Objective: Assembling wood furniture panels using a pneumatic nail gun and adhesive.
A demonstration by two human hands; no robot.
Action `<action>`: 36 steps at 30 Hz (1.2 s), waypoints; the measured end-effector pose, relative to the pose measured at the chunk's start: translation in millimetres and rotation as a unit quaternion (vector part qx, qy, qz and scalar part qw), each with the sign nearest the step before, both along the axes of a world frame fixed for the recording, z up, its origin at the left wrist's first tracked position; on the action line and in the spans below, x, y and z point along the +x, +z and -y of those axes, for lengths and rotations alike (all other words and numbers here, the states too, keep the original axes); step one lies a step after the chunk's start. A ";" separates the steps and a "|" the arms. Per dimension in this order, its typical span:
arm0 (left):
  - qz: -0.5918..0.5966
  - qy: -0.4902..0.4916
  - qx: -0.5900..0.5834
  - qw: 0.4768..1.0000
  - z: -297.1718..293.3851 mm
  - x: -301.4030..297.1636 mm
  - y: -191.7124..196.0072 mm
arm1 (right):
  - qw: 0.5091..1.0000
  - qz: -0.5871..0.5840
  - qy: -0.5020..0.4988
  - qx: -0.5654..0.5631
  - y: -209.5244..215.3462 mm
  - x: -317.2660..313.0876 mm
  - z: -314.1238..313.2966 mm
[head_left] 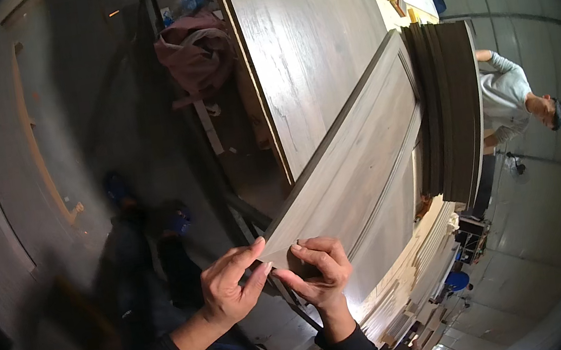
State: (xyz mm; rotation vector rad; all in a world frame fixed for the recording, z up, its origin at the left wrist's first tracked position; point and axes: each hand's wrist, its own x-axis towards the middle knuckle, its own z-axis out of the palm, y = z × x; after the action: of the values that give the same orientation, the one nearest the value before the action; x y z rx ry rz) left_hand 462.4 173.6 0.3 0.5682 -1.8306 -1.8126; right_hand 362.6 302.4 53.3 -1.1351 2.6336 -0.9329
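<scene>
While both hands pinch the panel (pixel 356 158) corner, each grip looks nearly closed.

A maroon cloth bundle (pixel 197 51) lies in a heap beside the upper left edge of a large grey wood-grain board (pixel 309 44), with a blue plastic bottle (pixel 191 0) just above it. To the right, a stack of dark curved panels (pixel 452 106) stands on edge, and beyond it a person in a grey top (pixel 508 99) stands on the pale floor (pixel 547 211). Lower right, a round blue tub (pixel 457 280) sits near stacked pale mouldings (pixel 420 263).
</scene>
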 end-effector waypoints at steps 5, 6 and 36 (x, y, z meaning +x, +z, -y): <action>0.008 0.031 0.060 0.998 5.5 -8.0 5.9 | 1.000 0.002 -0.016 0.006 0.1 -2.0 10.2; 0.002 0.040 0.061 0.997 12.3 -12.9 6.4 | 1.000 -0.003 -0.026 0.011 0.4 -3.5 15.5; -0.033 0.071 0.043 0.996 47.1 -19.7 -8.0 | 0.995 -0.008 0.057 0.080 -8.8 -36.1 46.3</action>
State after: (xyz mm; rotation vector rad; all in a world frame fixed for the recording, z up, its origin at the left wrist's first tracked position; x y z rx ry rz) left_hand 442.7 126.5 -7.6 0.6442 -1.6329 -1.7999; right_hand 326.5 256.1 44.5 -1.2427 2.5707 -0.6807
